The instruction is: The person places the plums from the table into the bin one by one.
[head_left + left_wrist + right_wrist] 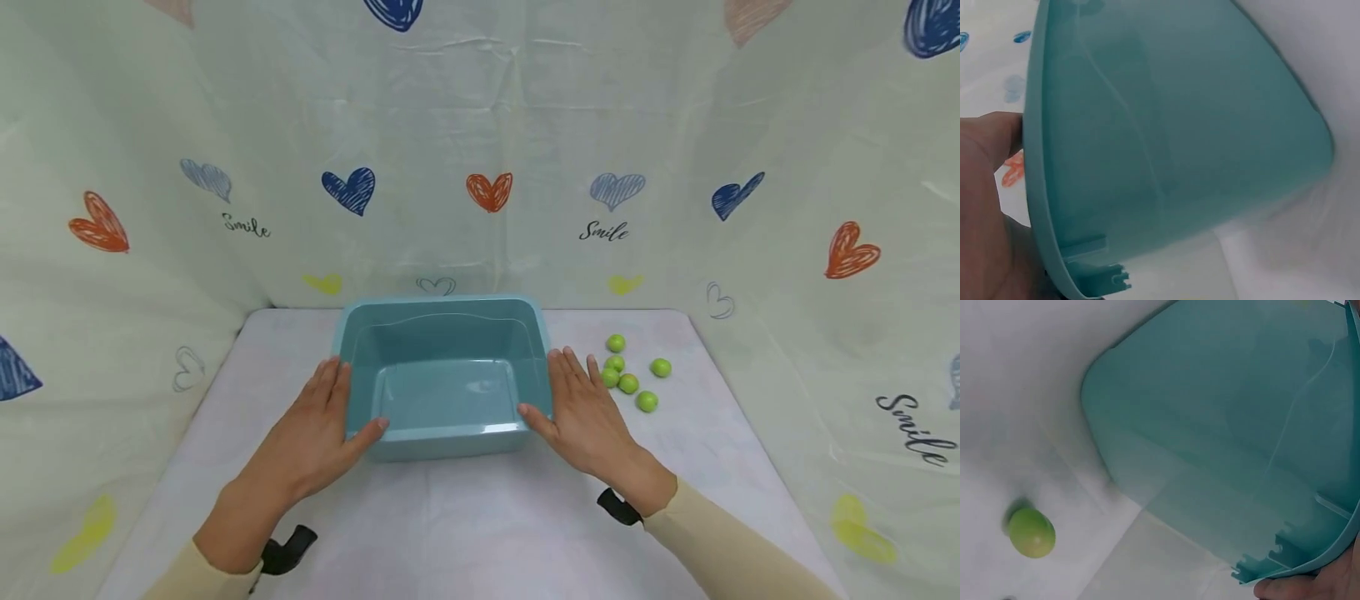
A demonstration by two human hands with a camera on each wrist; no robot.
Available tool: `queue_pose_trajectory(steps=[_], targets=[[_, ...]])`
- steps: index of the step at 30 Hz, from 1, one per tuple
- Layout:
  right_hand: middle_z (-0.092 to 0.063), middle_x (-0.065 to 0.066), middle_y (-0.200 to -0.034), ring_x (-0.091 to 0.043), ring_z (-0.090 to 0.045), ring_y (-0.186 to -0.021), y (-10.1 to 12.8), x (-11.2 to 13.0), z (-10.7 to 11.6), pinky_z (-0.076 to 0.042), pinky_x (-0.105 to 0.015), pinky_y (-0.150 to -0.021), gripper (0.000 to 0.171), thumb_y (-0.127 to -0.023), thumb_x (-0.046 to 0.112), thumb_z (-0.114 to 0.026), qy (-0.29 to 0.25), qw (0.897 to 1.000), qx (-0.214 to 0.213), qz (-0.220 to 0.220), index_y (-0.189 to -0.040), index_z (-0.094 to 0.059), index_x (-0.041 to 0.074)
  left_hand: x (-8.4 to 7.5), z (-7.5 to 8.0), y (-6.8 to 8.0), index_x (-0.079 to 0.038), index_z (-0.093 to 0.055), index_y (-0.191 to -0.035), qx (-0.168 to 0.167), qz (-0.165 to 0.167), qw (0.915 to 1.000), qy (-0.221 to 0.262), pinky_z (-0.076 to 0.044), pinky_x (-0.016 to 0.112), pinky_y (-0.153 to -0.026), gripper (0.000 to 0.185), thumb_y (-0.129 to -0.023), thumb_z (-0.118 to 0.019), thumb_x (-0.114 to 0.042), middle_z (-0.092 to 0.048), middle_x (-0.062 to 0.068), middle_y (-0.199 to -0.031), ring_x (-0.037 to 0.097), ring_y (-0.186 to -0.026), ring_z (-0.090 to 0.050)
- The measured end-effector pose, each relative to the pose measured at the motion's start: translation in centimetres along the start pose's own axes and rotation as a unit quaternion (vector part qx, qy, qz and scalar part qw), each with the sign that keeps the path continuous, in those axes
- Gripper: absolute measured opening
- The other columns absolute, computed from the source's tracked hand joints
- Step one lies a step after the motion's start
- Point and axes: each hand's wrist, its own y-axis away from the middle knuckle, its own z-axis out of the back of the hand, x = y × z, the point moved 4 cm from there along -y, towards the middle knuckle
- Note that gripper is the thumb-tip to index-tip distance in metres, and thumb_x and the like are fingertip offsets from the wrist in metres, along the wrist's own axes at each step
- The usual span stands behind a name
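Observation:
A teal plastic basin (442, 305) stands empty on the white table, near its middle. My left hand (339, 410) lies flat against the basin's left side, fingers straight, thumb along the front rim. On the right side my right hand (572, 402) lies the same way. The left wrist view shows the basin's outer wall (1179, 125) close up, with my palm (985, 206) at its rim. In the right wrist view the basin wall (1222, 425) fills the frame, a fingertip (1297, 589) sits under its rim, and one green fruit (1030, 532) lies on the table.
Several small green round fruits (628, 383) lie in a loose group on the table (480, 517) just right of my right hand. A cream cloth with printed hearts (489, 190) walls in the table at the back and on both sides.

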Motion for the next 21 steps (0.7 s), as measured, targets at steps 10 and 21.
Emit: queue_pose_trajectory(steps=[10, 21], targets=[[-0.038, -0.030, -0.164, -0.042, -0.028, -0.159, 1.6, -0.4, 0.6, -0.013, -0.062, -0.130, 0.097, -0.103, 0.064, -0.053, 0.011, 1.000, 0.002, -0.004, -0.158, -0.033, -0.014, -1.4, -0.2, -0.2, 0.015, -0.023, -0.161, 0.012, -0.005, 0.9999, -0.007, -0.020, 0.069, -0.125, 0.104, -0.104, -0.043, -0.071, -0.015, 0.036, -0.170, 0.054, -0.159, -0.013], [-0.034, -0.027, -0.167, -0.040, -0.025, -0.160, 1.3, -0.3, 0.2, -0.010, -0.064, -0.130, 0.098, -0.104, 0.067, -0.049, 0.011, 1.000, -0.005, 0.014, -0.159, -0.033, -0.012, 1.0, 0.1, 0.4, 0.009, -0.021, -0.164, -0.005, -0.008, 0.9978, -0.066, -0.001, 0.076, -0.124, 0.096, -0.107, -0.043, -0.065, -0.017, 0.030, -0.172, 0.050, -0.160, -0.014]])
